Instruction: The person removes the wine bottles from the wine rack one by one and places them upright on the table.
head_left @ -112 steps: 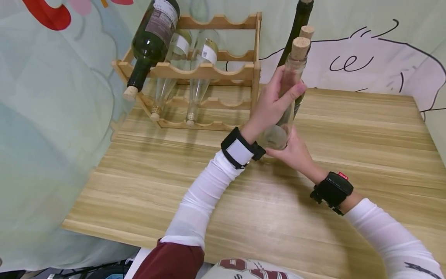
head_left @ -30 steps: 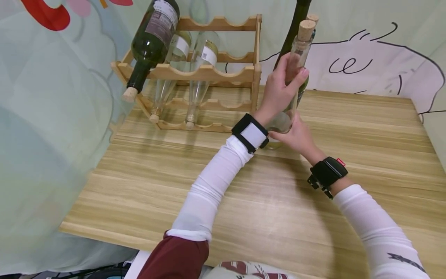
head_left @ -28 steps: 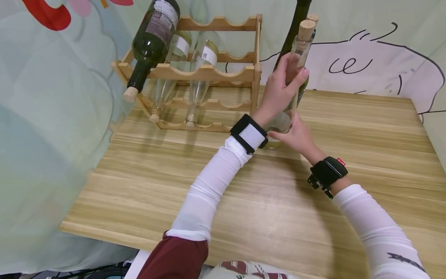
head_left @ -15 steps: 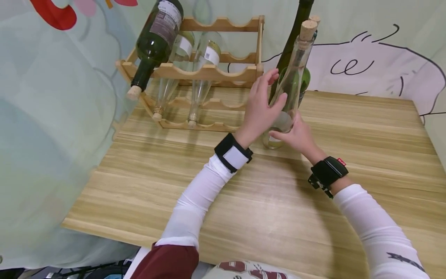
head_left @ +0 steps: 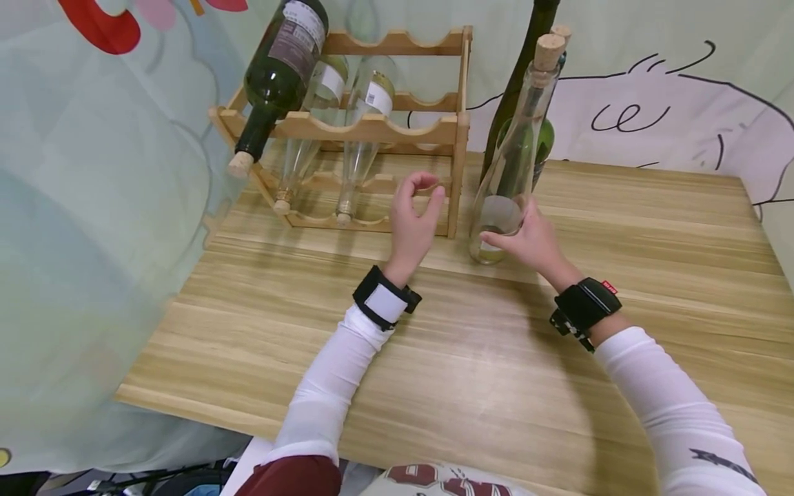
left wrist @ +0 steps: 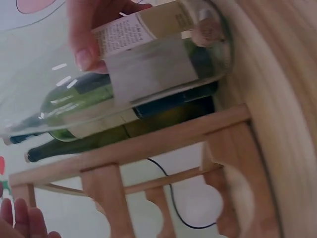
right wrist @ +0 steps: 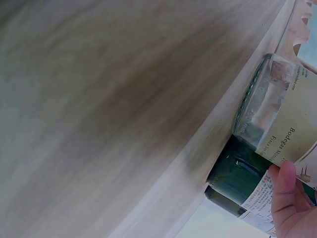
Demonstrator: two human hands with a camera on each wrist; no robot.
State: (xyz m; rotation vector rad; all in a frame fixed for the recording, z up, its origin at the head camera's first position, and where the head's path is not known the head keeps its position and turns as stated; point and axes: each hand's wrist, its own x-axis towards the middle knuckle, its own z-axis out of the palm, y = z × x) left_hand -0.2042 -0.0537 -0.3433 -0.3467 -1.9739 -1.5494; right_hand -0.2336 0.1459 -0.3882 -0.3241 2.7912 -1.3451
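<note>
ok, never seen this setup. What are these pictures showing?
No robot: just a person's bare left hand and right hand, with a black band on each wrist. The wide picture comes from a camera on the head; the two slanted ones from cameras on the wrists. On the wooden table sits a wooden rack holding a dark green bottle above two clear bottles. Beside it, two green bottles stand behind an upright clear bottle. The right hand grips that one low; the left hand is near the rack, holding nothing.
</note>
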